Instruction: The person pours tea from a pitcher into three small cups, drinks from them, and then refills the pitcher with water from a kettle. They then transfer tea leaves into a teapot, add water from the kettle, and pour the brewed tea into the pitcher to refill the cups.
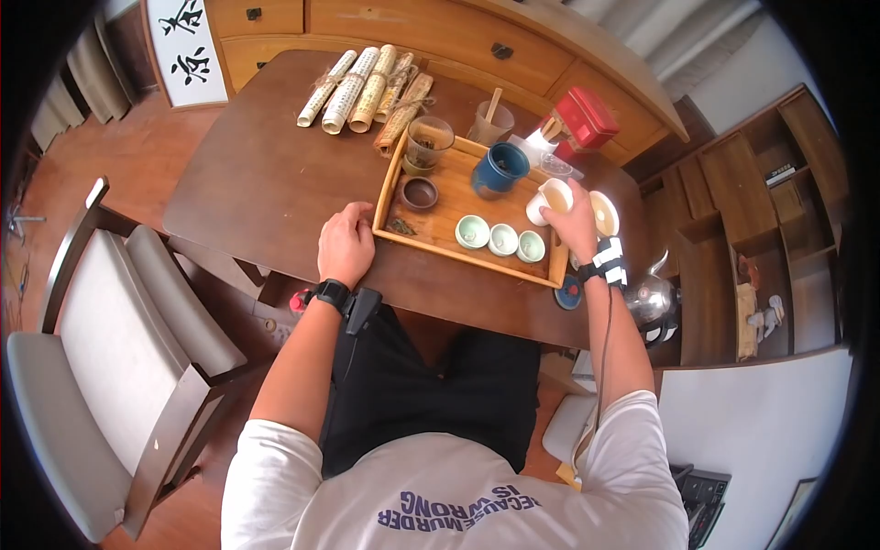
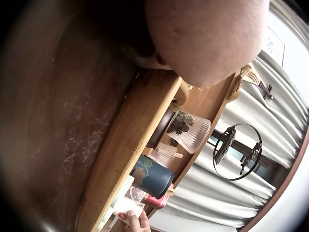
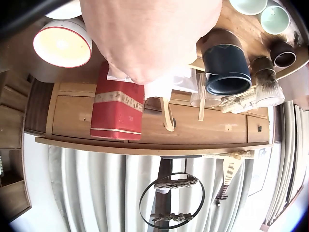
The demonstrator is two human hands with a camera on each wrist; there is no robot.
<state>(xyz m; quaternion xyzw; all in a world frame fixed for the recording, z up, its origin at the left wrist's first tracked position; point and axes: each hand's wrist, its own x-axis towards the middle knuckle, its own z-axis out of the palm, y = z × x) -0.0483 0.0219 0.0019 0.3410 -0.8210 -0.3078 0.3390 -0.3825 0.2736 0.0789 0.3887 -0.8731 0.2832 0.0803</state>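
My right hand (image 1: 573, 223) grips a white pitcher (image 1: 539, 211) with tea-coloured liquid in it, over the right end of the wooden tray (image 1: 422, 244). In the left wrist view, fingers and thumb close round the white pitcher (image 2: 129, 207); in the right wrist view the hand hides it. Three pale green teacups (image 1: 503, 240) stand in a row on the tray, left of that hand. Behind them is a dark blue mug-shaped vessel (image 1: 495, 183) with dark contents. Resting on the table at the tray's left edge, my left hand (image 1: 346, 243) has loosely bent fingers and holds nothing.
On the tray's left are a small brown cup (image 1: 420, 192), a ribbed glass with leaves (image 1: 429, 142) and loose leaves (image 1: 401, 226). A white bowl (image 1: 602, 214) is right of the tray. Behind are a red tin (image 1: 580, 119) and rolled scrolls (image 1: 353, 90). A kettle (image 1: 653, 298) stands far right.
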